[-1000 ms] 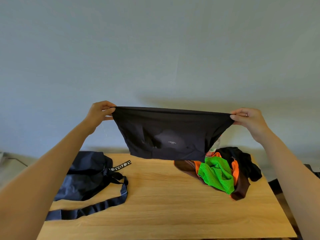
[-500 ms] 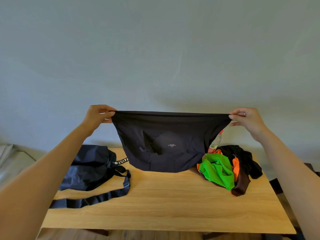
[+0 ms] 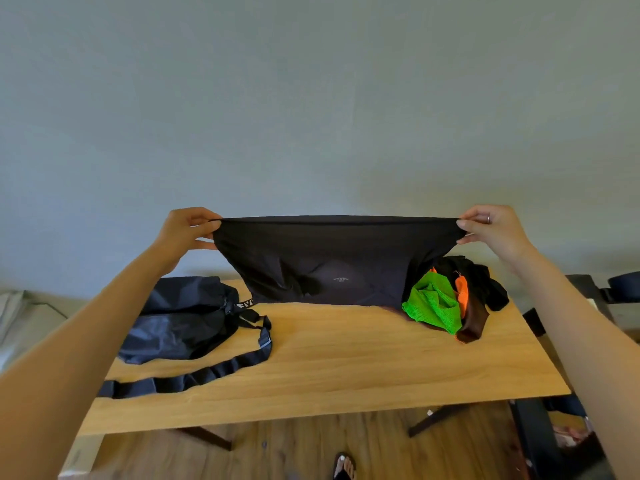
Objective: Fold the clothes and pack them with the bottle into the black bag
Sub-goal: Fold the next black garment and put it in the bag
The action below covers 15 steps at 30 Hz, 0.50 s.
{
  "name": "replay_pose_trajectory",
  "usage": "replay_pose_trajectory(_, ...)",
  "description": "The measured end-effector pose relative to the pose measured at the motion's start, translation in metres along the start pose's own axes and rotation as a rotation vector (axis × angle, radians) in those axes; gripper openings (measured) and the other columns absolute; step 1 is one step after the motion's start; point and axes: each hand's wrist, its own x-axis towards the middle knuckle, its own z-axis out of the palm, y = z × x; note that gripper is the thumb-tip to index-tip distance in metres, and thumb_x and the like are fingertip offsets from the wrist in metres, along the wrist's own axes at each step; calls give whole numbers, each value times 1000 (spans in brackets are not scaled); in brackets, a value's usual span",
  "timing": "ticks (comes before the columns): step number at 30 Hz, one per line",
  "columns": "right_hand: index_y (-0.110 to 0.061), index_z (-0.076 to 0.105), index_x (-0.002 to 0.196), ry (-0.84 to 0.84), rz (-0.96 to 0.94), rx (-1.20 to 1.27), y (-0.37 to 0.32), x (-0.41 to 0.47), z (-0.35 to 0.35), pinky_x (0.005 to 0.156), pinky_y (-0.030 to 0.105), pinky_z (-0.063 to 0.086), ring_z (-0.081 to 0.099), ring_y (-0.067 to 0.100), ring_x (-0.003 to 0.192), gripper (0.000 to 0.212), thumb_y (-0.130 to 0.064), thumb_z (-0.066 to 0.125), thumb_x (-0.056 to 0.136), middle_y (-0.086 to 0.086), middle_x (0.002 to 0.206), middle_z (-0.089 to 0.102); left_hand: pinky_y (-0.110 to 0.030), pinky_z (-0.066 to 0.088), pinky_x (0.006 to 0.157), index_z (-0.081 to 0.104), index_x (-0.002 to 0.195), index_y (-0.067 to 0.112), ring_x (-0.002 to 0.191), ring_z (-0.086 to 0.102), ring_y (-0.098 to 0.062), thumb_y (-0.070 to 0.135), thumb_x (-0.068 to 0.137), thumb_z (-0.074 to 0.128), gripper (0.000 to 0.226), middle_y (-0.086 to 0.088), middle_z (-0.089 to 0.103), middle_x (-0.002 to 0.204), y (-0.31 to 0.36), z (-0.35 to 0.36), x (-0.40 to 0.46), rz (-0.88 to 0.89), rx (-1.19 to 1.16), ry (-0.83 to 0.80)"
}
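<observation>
Desk (image 3: 346, 368) below me. Black bag (image 3: 180, 317) lies at 9 o'clock, strap trailing near. Clothes pile (image 3: 446, 303) at 2 o'clock. Left hand (image 3: 185, 233) and right hand (image 3: 495, 230) each have fingers pinched on the black garment (image 3: 329, 258), stretched at 12, hem touching the desk.

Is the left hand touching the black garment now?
Touching. The head view shows the left hand pinching the top corner of the black garment, fingers curled round its edge.
</observation>
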Motion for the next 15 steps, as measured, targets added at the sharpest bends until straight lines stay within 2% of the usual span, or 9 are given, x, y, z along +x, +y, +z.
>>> replay_pose_trajectory(4,-7,60,76,-3,-14,-43,-5,-16,-2,53,17,54,61,6,51,20,8,55,88,-6,59,67,-21,58,61,64,93,7,72,66,-15,2,91,56,9,-11,65,88,-4,-7,-12,-4,-8,-23)
replay_pose_trajectory(7,-4,61,80,-15,-20,-82,-7,-23,1,50,17,52,59,6,49,16,8,55,89,9,71,63,-21,57,60,65,91,8,65,68,-9,2,91,57,10,-11,66,87,-12,-9,-16,-30,-14,-49)
replay_pose_trajectory(12,-3,61,80,-58,54,-123,11,-18,8,46,16,50,57,7,44,14,6,55,89,12,74,61,-22,58,64,67,90,8,68,67,-14,4,89,59,9,-9,68,82,-36,-4,-16,-117,41,-86)
replay_pose_trajectory(15,-1,60,81,-75,127,-119,34,-7,20,47,17,52,59,6,46,12,7,56,88,12,74,59,-27,59,66,66,91,4,69,67,-19,1,89,58,8,-14,67,84,-55,5,-11,-189,23,-102)
